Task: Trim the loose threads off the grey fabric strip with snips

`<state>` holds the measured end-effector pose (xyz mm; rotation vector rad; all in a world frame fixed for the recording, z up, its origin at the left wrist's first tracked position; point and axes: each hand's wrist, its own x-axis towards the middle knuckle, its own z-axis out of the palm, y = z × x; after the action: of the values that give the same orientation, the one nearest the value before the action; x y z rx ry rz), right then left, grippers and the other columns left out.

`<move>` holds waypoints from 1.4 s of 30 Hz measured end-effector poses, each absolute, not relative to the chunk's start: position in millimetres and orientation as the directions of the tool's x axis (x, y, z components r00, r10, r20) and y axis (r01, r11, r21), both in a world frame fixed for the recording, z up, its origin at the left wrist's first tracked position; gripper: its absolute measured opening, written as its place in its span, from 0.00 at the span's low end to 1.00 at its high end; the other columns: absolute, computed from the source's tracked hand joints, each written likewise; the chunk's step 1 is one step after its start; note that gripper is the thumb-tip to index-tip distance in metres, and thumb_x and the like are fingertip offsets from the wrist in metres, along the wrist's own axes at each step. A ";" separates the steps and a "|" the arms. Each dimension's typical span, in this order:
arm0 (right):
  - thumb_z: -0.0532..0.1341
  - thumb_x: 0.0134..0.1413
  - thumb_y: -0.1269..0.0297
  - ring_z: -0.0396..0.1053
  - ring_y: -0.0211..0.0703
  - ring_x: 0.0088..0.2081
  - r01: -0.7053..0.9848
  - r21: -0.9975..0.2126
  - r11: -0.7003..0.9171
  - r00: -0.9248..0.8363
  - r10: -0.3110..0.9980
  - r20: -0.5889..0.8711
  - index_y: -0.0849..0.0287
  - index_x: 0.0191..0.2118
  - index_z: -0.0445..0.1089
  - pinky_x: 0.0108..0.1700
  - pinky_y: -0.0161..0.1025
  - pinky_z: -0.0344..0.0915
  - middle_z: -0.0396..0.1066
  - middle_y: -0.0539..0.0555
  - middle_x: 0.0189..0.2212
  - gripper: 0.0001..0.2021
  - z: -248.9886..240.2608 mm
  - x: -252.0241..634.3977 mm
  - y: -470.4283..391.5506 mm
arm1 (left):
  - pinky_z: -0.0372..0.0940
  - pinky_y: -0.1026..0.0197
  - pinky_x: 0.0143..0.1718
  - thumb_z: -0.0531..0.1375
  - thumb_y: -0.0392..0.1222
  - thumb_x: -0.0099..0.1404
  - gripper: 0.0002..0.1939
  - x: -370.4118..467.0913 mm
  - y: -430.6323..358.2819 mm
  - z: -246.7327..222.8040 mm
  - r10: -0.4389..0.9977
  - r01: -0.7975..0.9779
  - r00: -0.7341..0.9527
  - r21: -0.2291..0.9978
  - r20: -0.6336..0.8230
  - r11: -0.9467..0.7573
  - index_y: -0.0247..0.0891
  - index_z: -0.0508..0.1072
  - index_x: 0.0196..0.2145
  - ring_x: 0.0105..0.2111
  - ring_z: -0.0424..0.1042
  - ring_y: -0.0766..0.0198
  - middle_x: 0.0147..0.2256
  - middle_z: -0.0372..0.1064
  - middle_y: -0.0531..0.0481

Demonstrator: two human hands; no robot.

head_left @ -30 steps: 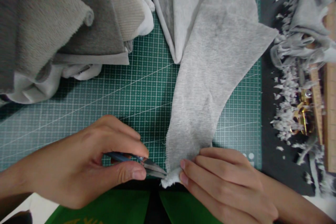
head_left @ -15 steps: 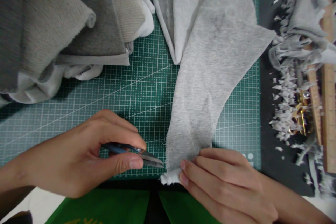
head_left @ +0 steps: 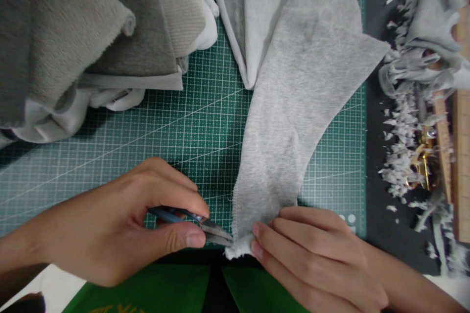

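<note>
My left hand (head_left: 121, 227) pinches small blue-handled snips (head_left: 211, 231), their metal blades pointing right and touching the near left corner of a light grey fuzzy fabric piece (head_left: 293, 102). My right hand (head_left: 316, 254) presses that near end of the fabric down with its fingertips, right beside the blade tips. The fabric lies on a green gridded cutting mat (head_left: 165, 132) and widens toward the far side.
Folded grey and beige plush fabrics (head_left: 84, 34) are stacked at the far left. Fabric scraps and trimmings (head_left: 407, 146) pile up on the dark surface at the right, with a gold metal object (head_left: 422, 161) and a wooden ruler (head_left: 460, 122).
My left hand drew the snips slightly back from the fabric, then moved them right again so the blades meet the fabric corner. My right hand stayed put.
</note>
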<state>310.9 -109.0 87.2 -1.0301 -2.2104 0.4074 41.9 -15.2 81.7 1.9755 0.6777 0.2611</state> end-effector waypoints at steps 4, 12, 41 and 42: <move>0.59 0.70 0.80 0.80 0.37 0.42 0.551 -0.535 0.640 -0.496 0.767 0.407 0.65 0.37 0.80 0.41 0.37 0.79 0.83 0.51 0.40 0.14 89.0 312.5 -107.7 | 0.65 0.76 0.46 0.64 0.40 0.70 0.07 44.6 -16.2 80.8 0.565 0.319 0.823 0.872 -0.061 -0.371 0.51 0.72 0.44 0.40 0.77 0.75 0.38 0.78 0.66; 0.58 0.70 0.81 0.80 0.37 0.40 0.578 -0.560 0.594 -0.404 0.804 0.437 0.66 0.34 0.80 0.40 0.38 0.79 0.83 0.51 0.37 0.15 85.6 306.1 -113.0 | 0.68 0.71 0.40 0.60 0.40 0.73 0.04 48.2 -6.6 84.4 0.465 0.316 0.883 0.820 -0.070 -0.477 0.47 0.74 0.39 0.36 0.79 0.70 0.35 0.80 0.60; 0.59 0.69 0.81 0.80 0.36 0.39 0.566 -0.545 0.618 -0.399 0.784 0.474 0.65 0.32 0.80 0.40 0.36 0.79 0.83 0.51 0.36 0.16 83.1 303.2 -108.3 | 0.66 0.78 0.48 0.67 0.40 0.67 0.13 41.6 -15.7 82.3 0.576 0.363 0.813 0.849 -0.086 -0.385 0.54 0.72 0.47 0.42 0.77 0.75 0.40 0.78 0.67; 0.59 0.69 0.81 0.81 0.36 0.39 0.557 -0.545 0.626 -0.408 0.778 0.477 0.65 0.32 0.80 0.40 0.36 0.79 0.83 0.51 0.36 0.16 82.5 302.8 -108.9 | 0.66 0.77 0.47 0.66 0.41 0.68 0.11 41.9 -14.3 82.6 0.559 0.360 0.825 0.841 -0.085 -0.404 0.53 0.72 0.46 0.41 0.78 0.75 0.39 0.78 0.66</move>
<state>302.8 -108.9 82.5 -1.0415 -2.1235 0.3909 41.9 -14.3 82.6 2.0363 0.6769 0.2586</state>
